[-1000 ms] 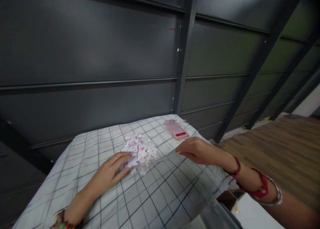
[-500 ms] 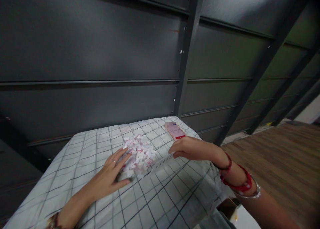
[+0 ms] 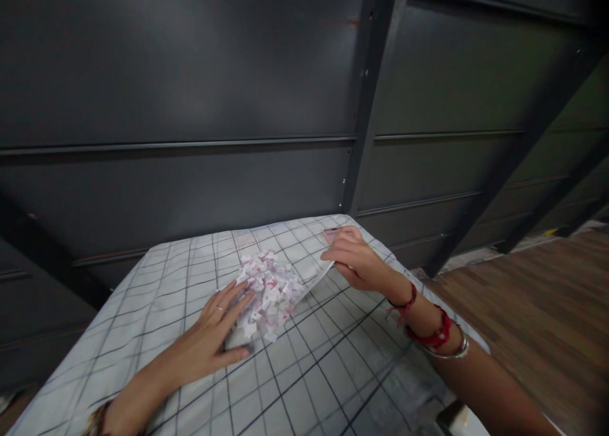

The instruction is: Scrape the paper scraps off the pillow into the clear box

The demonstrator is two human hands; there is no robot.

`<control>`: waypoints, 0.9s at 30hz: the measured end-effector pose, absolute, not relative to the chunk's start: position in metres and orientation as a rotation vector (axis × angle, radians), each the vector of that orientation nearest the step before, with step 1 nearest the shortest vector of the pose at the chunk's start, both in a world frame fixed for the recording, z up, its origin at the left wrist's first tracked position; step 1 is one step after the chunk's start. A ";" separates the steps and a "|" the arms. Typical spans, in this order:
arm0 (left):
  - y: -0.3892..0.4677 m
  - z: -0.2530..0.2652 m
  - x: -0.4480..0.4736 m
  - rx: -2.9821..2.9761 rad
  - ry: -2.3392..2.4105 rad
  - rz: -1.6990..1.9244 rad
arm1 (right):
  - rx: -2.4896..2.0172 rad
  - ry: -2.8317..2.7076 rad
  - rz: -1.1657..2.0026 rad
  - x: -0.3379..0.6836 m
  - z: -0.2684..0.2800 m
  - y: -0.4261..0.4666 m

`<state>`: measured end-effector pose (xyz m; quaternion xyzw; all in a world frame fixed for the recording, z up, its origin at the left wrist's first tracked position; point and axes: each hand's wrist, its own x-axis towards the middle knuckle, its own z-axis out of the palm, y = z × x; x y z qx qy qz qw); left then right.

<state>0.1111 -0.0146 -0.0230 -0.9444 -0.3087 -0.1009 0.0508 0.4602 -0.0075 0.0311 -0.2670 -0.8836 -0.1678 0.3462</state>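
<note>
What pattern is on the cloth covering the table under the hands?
The cloth is white with a grid of thin dark lines forming squares, clearest in the head view.

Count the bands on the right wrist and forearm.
3: a thin red cord bracelet nearest the right hand, a thicker red band behind it, and a silver metal bangle last.

No text is readable: the small pink-and-white pieces [image 3: 267,291] at frame center show only blurred red marks.
</note>
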 end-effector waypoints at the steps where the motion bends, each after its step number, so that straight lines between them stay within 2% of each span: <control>1: -0.015 -0.022 0.111 -2.872 -0.943 -0.308 | -0.678 -2.278 -0.455 0.461 0.030 -0.007; 7: -0.012 -0.021 0.110 -2.836 -0.957 -0.362 | -0.628 -2.300 -0.603 0.463 0.027 -0.007; 27: -0.008 -0.026 0.111 -2.775 -0.912 -0.409 | -0.563 -2.346 -0.695 0.464 0.030 -0.009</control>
